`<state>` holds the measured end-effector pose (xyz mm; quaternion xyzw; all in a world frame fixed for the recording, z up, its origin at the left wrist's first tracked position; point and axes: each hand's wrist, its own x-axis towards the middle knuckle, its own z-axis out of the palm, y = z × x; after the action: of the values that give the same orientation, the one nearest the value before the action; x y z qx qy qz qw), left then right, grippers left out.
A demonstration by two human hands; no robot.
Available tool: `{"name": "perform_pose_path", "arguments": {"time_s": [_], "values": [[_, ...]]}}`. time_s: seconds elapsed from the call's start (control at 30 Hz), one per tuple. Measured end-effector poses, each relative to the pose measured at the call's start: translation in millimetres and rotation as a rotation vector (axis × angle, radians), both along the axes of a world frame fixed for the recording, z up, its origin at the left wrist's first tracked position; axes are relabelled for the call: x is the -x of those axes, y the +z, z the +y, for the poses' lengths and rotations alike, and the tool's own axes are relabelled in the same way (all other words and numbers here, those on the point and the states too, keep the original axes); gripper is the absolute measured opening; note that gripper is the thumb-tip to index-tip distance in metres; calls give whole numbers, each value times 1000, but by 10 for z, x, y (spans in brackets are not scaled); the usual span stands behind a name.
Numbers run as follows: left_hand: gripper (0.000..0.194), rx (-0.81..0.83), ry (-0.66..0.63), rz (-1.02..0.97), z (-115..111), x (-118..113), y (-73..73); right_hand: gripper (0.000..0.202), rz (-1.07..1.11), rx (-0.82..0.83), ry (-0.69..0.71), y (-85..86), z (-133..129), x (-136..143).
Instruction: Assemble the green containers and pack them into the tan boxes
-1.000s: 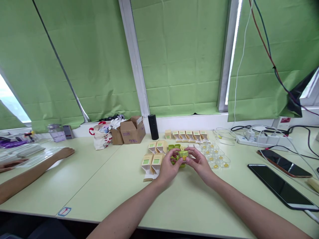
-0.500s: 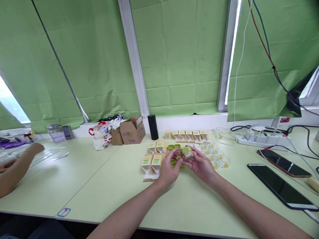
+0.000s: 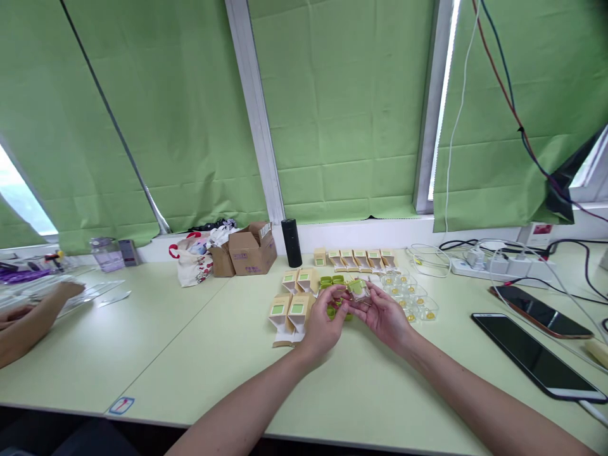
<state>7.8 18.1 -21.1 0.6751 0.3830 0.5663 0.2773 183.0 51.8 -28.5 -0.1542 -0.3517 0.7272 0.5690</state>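
My right hand [image 3: 386, 315] grips a small clear case with a green part inside [image 3: 358, 290], above the table. My left hand [image 3: 325, 318] is closed at the left side of that case, its fingertips against it. Behind and below my hands, green pieces [image 3: 331, 280] lie on the table, partly hidden. To the left of my left hand stand several open tan boxes with green squares [image 3: 298, 309]. Clear cups with yellow contents [image 3: 412, 296] lie to the right of the case.
Small tan boxes [image 3: 361, 259] line the back, near a black cylinder [image 3: 291, 243] and a cardboard box [image 3: 251, 249]. Two phones [image 3: 539, 354] and a power strip [image 3: 498, 269] with cables are at the right. Another person's arm [image 3: 38, 323] rests at the far left.
The clear case has turned slightly between my fingers and sits a little to the right. At the far left, the other person's hand has shifted slightly downward.
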Motion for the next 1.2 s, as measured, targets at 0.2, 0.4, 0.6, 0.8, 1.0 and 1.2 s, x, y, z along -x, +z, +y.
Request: {"name": "perform_pose_path", "arguments": {"time_s": [0.2,0.4,0.6,0.8,1.0,1.2], "values": [[51,150,-32,-67,30,19,33,47,-85,-59,-86,75,-63,-14],[76,230,-76,-151,70,3,1,65,-201,-133,-153,134,-138,-11],[68,278,-124,-161,21,-21,63,71,-309,-244,-218,86,-93,-8],[61,255,-118,-157,25,-22,96,65,-368,-309,-224,72,-82,-10],[58,208,-14,-50,44,17,52,65,-385,-324,-204,124,-106,-27],[50,59,93,98,-4,54,76,45,-404,-333,-382,182,-86,-106]]}}
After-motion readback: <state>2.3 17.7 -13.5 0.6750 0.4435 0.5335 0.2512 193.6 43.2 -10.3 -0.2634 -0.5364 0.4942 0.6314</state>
